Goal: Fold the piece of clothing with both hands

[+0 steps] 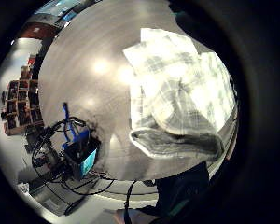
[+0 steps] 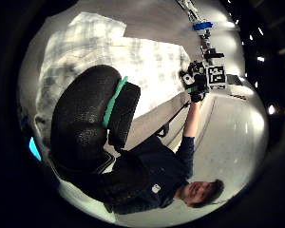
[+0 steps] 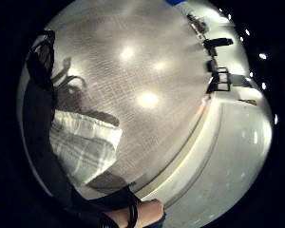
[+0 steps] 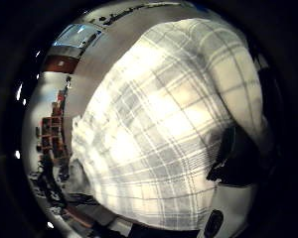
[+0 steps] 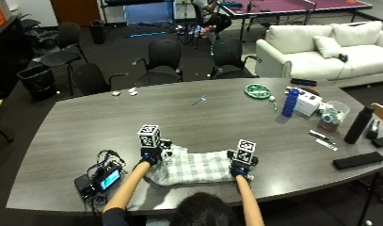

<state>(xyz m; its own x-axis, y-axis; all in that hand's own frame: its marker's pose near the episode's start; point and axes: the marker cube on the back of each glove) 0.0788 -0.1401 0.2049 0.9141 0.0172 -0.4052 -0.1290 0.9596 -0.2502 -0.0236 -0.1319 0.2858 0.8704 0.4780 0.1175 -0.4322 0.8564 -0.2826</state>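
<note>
Fingers, left: left hand [image 5: 149,154] sits at the left end of the shirt [image 5: 194,167]; the outside view does not resolve its fingers. In its thumb side palm view a gloved digit [image 2: 85,128] curls over the plaid cloth, but whether it pinches cloth cannot be told.
Device: a black unit [image 5: 100,179] with cables lies on the table [image 5: 115,117] just left of the left forearm, apart from the shirt.
Shirt: white-and-grey plaid, lying as a compact bundle near the table's front edge, between the two hands. Left end looks rolled or doubled over [image 1: 177,142]; middle lies flatter.
Fingers, right: right hand [image 5: 241,168] rests at the right end of the shirt. Its thumb side palm view is filled with plaid [image 4: 164,129], so the palm is close over the cloth; a dark digit [image 4: 238,158] shows at the cloth edge. Open or gripping: cannot tell.
Other items: blue bottle [image 5: 291,102], white box [image 5: 308,102] and black bottle [image 5: 358,124] stand well apart at the right.
Step in hand: judged mid-fold, shirt already narrowed, both hands at its ends.
Next move: probably requires both ends to be raised together and brought over evenly, then pressed flat.
</note>
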